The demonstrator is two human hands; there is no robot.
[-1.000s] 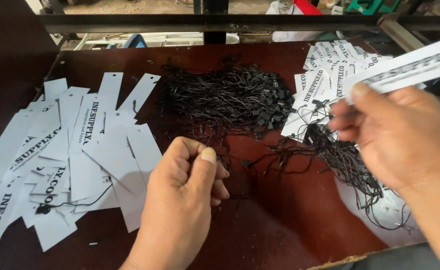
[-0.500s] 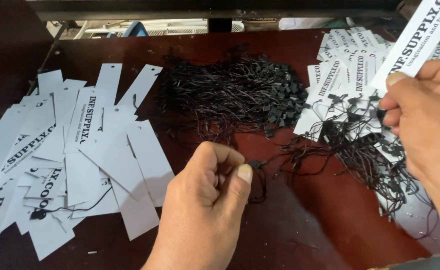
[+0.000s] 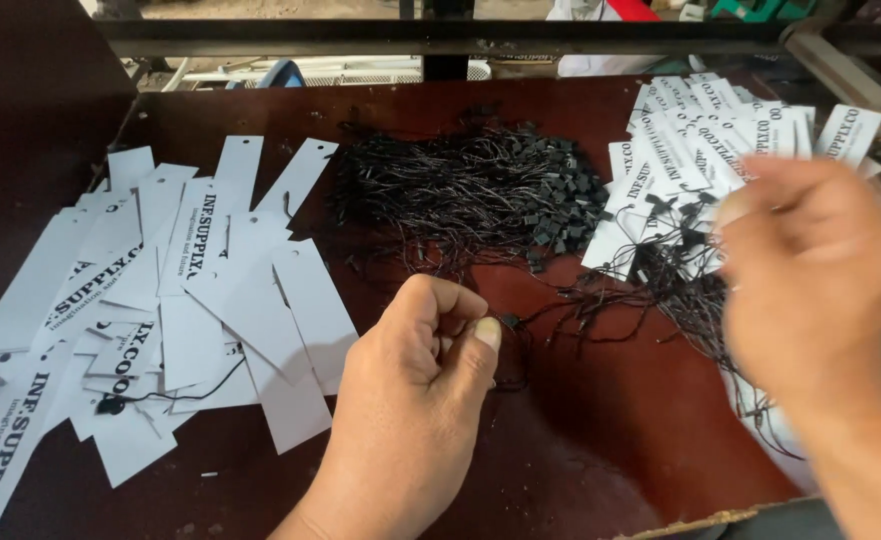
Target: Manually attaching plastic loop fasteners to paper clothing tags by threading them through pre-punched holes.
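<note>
While the left hand (image 3: pixel 415 390) pinches a thin black string loop (image 3: pixel 508 322), the blurred right hand (image 3: pixel 820 270) hovers, its grip unclear.
Black string tangle (image 3: pixel 470 190) lies toward the dark red-brown counter's (image 3: pixel 600 440) far edge, nearer the left hand.

Left hand (image 3: pixel 415 400) pinching a black string (image 3: pixel 508 322), blurred right hand (image 3: pixel 820 275) over strung tags (image 3: pixel 680 190), loose white tags (image 3: pixel 180 300) on table (image 3: pixel 600 440)

Right hand (image 3: pixel 820 290) motion-blurred; its grip on tags unreadable.

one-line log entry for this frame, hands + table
left hand: pinching black string | right hand: blurred, over strung tags | loose white tags left
</note>
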